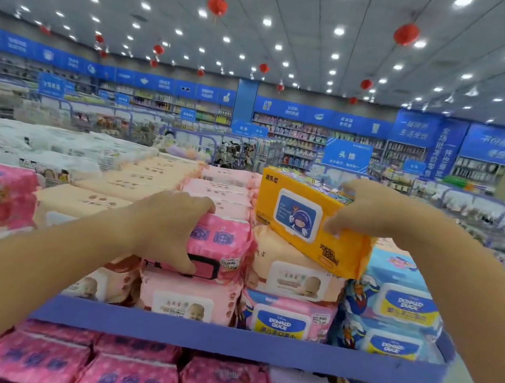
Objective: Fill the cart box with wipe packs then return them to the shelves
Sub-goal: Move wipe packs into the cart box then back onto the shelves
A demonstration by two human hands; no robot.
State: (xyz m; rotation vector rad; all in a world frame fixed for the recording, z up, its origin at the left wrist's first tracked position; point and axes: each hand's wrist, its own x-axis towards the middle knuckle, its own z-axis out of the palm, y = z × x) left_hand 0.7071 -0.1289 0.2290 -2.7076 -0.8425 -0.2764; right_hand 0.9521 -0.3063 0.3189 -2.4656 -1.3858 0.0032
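On the top shelf [236, 342], an orange pack [309, 221] tilts over a peach pack [294, 275], with the right hand [371, 211] clamped on its right end, thumb on the face. At nine o'clock from it the left hand [171, 228] grips a pink pack [222, 246], fingers over the top and thumb at the front. At four o'clock, blue packs [402, 303] are stacked by the shelf's right corner.

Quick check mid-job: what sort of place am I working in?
Most likely a large retail store: wipe packs stacked on a blue shelf, a blue aisle sign above rows of stocked shelving, and red lanterns hanging from the ceiling.
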